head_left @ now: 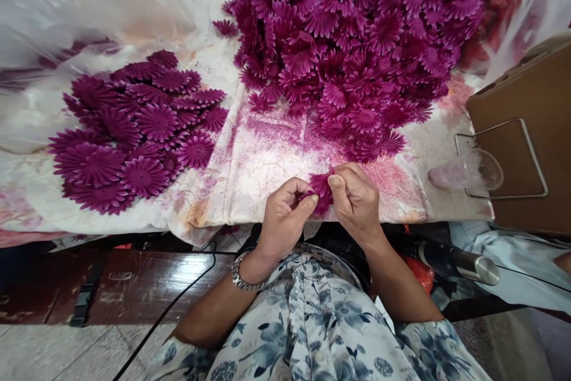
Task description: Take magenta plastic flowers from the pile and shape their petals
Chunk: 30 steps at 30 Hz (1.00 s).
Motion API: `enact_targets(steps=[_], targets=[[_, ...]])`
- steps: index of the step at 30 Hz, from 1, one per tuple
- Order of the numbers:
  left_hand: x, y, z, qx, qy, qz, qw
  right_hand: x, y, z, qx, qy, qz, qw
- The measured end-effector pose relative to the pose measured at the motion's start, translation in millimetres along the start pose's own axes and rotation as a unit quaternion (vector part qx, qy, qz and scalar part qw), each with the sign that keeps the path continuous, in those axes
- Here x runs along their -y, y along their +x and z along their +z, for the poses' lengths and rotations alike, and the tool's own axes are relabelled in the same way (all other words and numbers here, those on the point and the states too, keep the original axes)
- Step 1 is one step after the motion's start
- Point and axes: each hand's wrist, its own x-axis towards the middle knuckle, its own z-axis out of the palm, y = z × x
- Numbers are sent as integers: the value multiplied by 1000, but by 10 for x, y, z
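My left hand (285,214) and my right hand (354,197) meet at the near edge of the cloth-covered table (267,155), both pinching one small magenta fabric flower (320,189) between their fingertips. A silver watch sits on my left wrist. Just beyond my hands rises a big heap of magenta flowers (357,36). To the left lies a flatter spread of larger magenta flower pieces (134,131).
A brown cardboard box (530,131) with a wire frame and a clear round lid stands at the right. Clear plastic sheeting (66,12) covers the far left. A dark wooden bench (134,286) and a black cable run below the table edge.
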Motion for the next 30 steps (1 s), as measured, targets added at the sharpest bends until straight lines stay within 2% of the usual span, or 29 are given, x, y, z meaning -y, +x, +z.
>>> enact_targets(steps=[3,7,10,12,15,17,20,24,27,30], targets=[[-31,14,-19,-11,14,1,1000,-86,189,-132,-54,-26,-12,998],[-123,45,43,-61,-46,-34,997,-338,641,-402,-141,-166,-26,976],[-219,74,99,-69,-111,-107,986,-486,852,-569,-132,-244,6,961],[-263,102,119,-62,-136,-135,979,-468,826,-605,-123,-246,6,962],[-266,155,137,-82,-144,-116,979,-277,590,-517,-76,-149,-4,986],[-232,187,150,-97,-138,-71,983,-122,396,-393,10,-45,18,999],[-162,204,160,-87,-106,5,991,16,182,-204,119,109,106,981],[-117,168,137,-60,-88,37,994,6,72,-82,110,267,219,932],[-126,138,114,-37,-111,3,993,-30,41,-70,101,290,231,923],[-123,128,96,-47,-110,-14,993,-40,17,-62,86,297,234,922]])
